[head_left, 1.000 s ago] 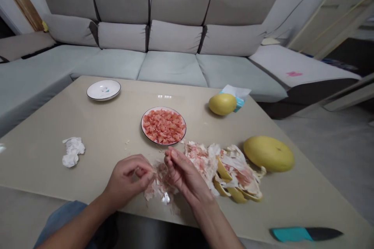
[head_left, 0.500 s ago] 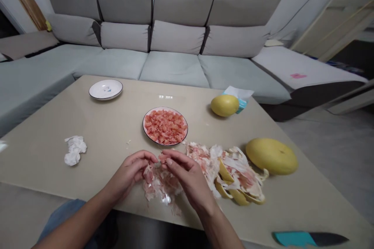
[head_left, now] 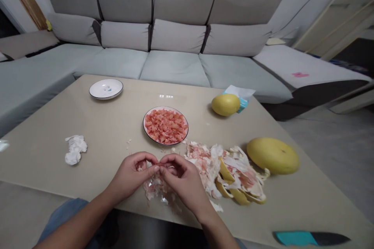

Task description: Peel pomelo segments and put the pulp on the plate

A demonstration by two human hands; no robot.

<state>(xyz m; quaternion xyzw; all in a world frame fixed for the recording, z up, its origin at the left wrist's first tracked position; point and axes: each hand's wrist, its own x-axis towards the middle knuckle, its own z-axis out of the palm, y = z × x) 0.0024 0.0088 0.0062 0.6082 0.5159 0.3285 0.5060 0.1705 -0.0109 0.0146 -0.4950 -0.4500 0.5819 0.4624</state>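
Pomelo membrane scraps [head_left: 154,188] lie under left hand [head_left: 130,177] and right hand [head_left: 182,181], fingertips together, direction of anything held hidden

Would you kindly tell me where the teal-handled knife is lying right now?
In the head view, the teal-handled knife lies along the near right edge of the beige table, below the pile of pomelo peel and the larger pomelo.

a pale table [head_left: 43,155] (glossy top) holds a full plate [head_left: 165,126], with a white plate [head_left: 106,88] and tissue [head_left: 75,150] left of it, and peel [head_left: 224,175], two pomelos [head_left: 272,155] and a knife [head_left: 309,238] right of it.
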